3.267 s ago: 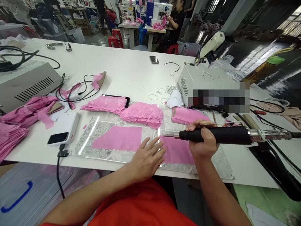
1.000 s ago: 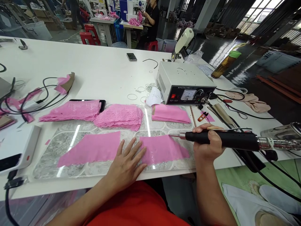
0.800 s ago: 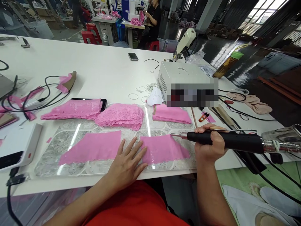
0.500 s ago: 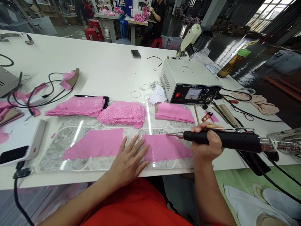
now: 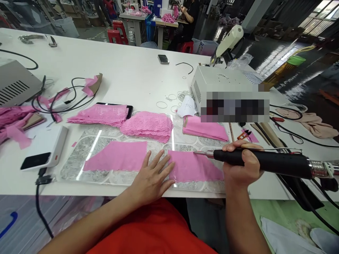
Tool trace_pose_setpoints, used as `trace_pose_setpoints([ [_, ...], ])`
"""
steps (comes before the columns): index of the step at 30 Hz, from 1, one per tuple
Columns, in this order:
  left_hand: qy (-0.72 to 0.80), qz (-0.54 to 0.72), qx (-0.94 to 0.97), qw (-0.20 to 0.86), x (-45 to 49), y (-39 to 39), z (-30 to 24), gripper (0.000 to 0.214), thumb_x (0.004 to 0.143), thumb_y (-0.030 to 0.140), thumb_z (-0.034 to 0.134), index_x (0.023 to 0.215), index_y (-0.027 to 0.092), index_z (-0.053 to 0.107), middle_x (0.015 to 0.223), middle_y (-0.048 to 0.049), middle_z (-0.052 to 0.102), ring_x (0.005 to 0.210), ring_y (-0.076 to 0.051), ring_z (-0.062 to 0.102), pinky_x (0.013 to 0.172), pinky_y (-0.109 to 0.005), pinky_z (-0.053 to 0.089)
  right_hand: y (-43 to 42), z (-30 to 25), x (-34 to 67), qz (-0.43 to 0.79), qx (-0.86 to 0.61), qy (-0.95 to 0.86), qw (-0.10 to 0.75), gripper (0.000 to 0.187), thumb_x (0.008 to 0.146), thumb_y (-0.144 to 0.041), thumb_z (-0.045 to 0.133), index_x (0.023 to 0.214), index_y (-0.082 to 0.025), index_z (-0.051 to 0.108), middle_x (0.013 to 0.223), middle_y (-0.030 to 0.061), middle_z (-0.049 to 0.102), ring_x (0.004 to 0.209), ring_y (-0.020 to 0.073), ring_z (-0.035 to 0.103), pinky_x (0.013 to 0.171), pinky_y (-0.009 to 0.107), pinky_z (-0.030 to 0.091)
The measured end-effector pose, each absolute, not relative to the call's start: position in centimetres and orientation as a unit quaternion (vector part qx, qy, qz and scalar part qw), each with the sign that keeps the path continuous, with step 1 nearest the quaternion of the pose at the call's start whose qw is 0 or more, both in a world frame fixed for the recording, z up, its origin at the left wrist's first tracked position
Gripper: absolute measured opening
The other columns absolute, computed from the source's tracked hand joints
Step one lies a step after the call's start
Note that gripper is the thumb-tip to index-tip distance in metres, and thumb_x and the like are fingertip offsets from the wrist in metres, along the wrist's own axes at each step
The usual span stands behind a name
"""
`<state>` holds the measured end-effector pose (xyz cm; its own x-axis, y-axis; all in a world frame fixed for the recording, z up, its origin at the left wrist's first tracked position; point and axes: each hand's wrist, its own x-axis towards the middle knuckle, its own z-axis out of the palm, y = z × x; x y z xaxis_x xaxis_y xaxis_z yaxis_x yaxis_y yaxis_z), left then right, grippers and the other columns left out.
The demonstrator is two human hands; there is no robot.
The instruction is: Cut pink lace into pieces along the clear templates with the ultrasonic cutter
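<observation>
My left hand (image 5: 155,174) lies flat with its fingers spread. Its fingertips reach over the inner edge of a pink fabric piece (image 5: 194,169) with one slanted side. My right hand (image 5: 242,164) is wrapped round a black corded handpiece (image 5: 280,163). The slim metal tip of that tool is at the top edge of the same piece; whether it touches cannot be made out. A second pink piece (image 5: 116,157), slanted on its left side, lies left of my left hand. Both rest on a clear patterned mat (image 5: 72,164).
Behind the pieces lie a lacy pink stack (image 5: 147,127), another pink stack (image 5: 99,115) on a dark phone, and a folded pink stack (image 5: 205,128). A grey control box (image 5: 219,79), its front blurred, stands beyond. Orange snips (image 5: 244,134) are nearby. A white device (image 5: 47,148) and cables lie left.
The view has turned slightly left, so most things sit further right in the picture. Both hands, the handpiece and the fabric hold nearly the same places relative to each other.
</observation>
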<state>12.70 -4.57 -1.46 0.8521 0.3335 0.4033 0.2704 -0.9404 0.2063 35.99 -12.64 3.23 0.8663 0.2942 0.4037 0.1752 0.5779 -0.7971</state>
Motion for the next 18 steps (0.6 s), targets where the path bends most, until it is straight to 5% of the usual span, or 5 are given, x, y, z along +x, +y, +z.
trace_pose_setpoints([
  [18, 0.16, 0.227, 0.958, 0.078, 12.6, -4.7, -1.6, 0.04, 0.095, 0.043, 0.048, 0.125, 0.018, 0.057, 0.136, -0.009, 0.056, 0.137, -0.032, 0.037, 0.116, -0.057, 0.016, -10.4, 3.3, 33.0, 0.085, -0.457, -0.283, 0.839, 0.009, 0.062, -0.02, 0.056, 0.071, -0.019, 0.055, 0.069, -0.0023, 0.056, 0.053, 0.0109, 0.052, 0.051, 0.03, 0.046],
])
